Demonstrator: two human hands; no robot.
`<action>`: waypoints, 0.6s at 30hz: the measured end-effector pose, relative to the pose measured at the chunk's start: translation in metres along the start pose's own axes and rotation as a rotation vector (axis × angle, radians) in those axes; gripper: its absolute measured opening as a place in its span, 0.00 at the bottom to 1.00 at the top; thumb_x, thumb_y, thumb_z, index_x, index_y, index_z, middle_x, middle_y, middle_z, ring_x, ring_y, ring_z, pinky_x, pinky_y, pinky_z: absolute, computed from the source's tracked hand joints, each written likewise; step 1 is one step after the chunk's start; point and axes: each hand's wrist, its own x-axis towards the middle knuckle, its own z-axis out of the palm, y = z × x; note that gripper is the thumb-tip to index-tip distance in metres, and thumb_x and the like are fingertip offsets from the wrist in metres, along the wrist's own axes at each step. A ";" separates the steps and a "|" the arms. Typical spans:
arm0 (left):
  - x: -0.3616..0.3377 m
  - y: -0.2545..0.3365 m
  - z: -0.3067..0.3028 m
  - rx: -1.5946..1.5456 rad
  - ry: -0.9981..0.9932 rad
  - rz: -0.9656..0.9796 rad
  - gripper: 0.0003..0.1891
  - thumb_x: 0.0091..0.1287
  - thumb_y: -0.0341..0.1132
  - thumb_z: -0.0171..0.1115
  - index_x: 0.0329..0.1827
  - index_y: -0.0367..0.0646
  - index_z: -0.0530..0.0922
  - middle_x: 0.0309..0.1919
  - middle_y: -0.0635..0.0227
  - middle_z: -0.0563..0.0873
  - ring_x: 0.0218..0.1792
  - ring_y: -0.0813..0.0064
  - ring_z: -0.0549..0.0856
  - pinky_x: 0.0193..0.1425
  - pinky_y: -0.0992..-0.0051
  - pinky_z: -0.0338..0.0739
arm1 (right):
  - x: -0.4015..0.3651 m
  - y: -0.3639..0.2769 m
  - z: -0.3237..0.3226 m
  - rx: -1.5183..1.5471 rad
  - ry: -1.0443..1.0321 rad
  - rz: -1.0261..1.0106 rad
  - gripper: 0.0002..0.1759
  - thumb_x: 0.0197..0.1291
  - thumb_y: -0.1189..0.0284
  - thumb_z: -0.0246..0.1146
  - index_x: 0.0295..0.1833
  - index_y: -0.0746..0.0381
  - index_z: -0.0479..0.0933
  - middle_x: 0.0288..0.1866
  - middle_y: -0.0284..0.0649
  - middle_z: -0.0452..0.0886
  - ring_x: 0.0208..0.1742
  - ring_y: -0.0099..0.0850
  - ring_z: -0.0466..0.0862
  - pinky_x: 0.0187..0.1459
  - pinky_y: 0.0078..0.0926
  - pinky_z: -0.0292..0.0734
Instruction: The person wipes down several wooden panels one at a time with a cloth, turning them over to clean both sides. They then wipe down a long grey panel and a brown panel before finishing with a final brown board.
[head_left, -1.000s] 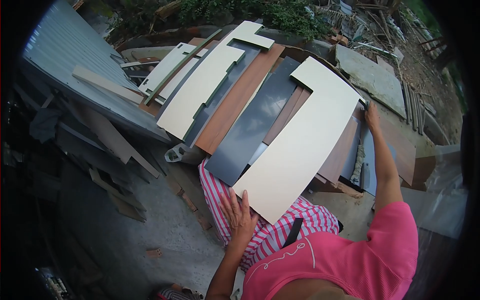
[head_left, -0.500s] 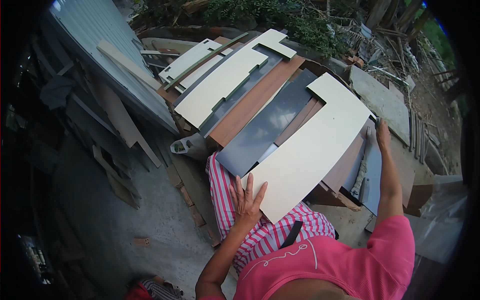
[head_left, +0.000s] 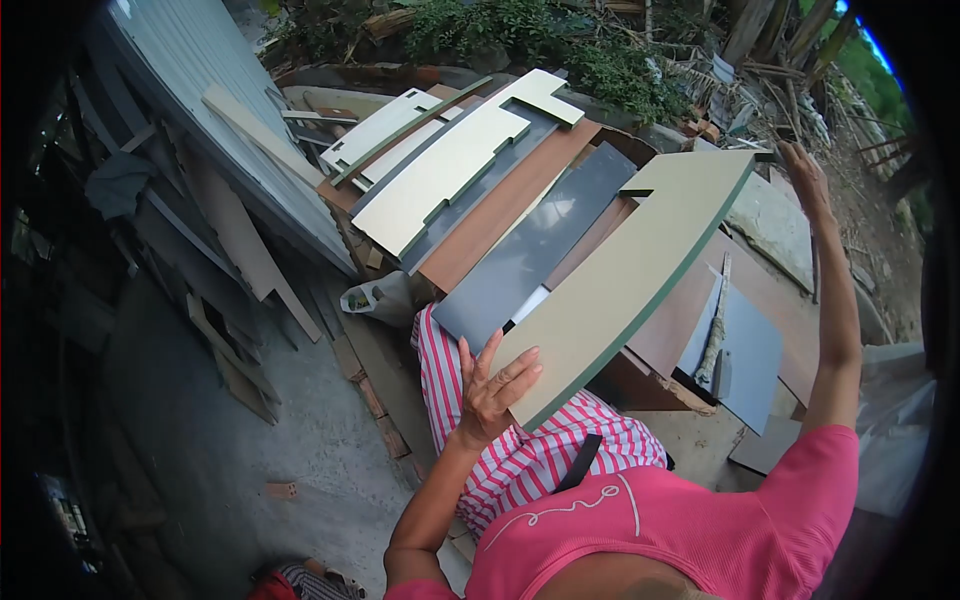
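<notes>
A long cream board with a green edge and a notch near its far end slants across my lap, its right side tilted up. My left hand grips the near end, fingers spread over its top face; the thumb is hard to make out. At the raised far right corner, my right hand closes on the board's dark tip, its fingertips partly hidden. Just left of the board lies a dark grey glossy panel, with a brown wood panel beside it.
Another notched cream board lies on the pile further left. A light blue-grey panel with a rough stick on it is at right. Corrugated metal sheet and leaning boards stand at left, by the concrete floor.
The right side of the cream board has risen, so its green edge now shows. My right hand has moved up and away with that corner. My left hand stays at the near end.
</notes>
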 end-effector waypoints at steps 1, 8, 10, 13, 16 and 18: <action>-0.002 0.000 -0.002 -0.045 -0.002 0.000 0.18 0.62 0.45 0.60 0.54 0.55 0.76 0.59 0.75 0.79 0.69 0.52 0.63 0.73 0.42 0.38 | 0.009 0.002 -0.015 -0.010 -0.004 -0.043 0.19 0.59 0.77 0.52 0.57 0.54 0.69 0.49 0.39 0.74 0.52 0.42 0.78 0.47 0.36 0.75; -0.008 0.025 -0.019 -0.303 0.041 0.025 0.21 0.65 0.43 0.58 0.59 0.45 0.73 0.56 0.62 0.80 0.63 0.52 0.73 0.69 0.52 0.62 | 0.040 -0.006 -0.103 -0.066 -0.050 -0.190 0.16 0.58 0.77 0.53 0.53 0.55 0.70 0.43 0.39 0.72 0.47 0.39 0.77 0.45 0.34 0.72; -0.008 0.033 -0.021 -0.547 0.094 -0.038 0.22 0.65 0.42 0.59 0.58 0.40 0.72 0.54 0.56 0.81 0.60 0.54 0.76 0.65 0.54 0.70 | 0.054 -0.003 -0.116 -0.074 -0.080 -0.272 0.16 0.57 0.78 0.55 0.51 0.56 0.71 0.42 0.38 0.72 0.44 0.40 0.77 0.43 0.35 0.71; -0.013 0.038 -0.019 -0.547 0.181 -0.059 0.20 0.66 0.40 0.58 0.56 0.37 0.73 0.50 0.52 0.82 0.52 0.55 0.82 0.55 0.59 0.80 | 0.076 -0.006 -0.116 -0.022 -0.131 -0.284 0.16 0.54 0.76 0.60 0.50 0.56 0.71 0.43 0.37 0.74 0.44 0.41 0.78 0.42 0.37 0.73; -0.015 0.045 -0.021 -0.600 0.280 -0.188 0.20 0.68 0.43 0.57 0.53 0.36 0.74 0.47 0.53 0.83 0.46 0.57 0.85 0.49 0.64 0.82 | 0.098 -0.020 -0.106 -0.117 -0.143 -0.401 0.20 0.51 0.73 0.64 0.51 0.56 0.71 0.45 0.36 0.76 0.47 0.42 0.79 0.43 0.38 0.74; -0.022 0.046 -0.021 -0.629 0.333 -0.267 0.20 0.68 0.45 0.57 0.51 0.34 0.76 0.45 0.54 0.84 0.43 0.59 0.86 0.45 0.67 0.83 | 0.112 -0.034 -0.087 -0.062 -0.079 -0.436 0.22 0.49 0.74 0.66 0.51 0.56 0.71 0.46 0.37 0.76 0.48 0.42 0.79 0.44 0.39 0.74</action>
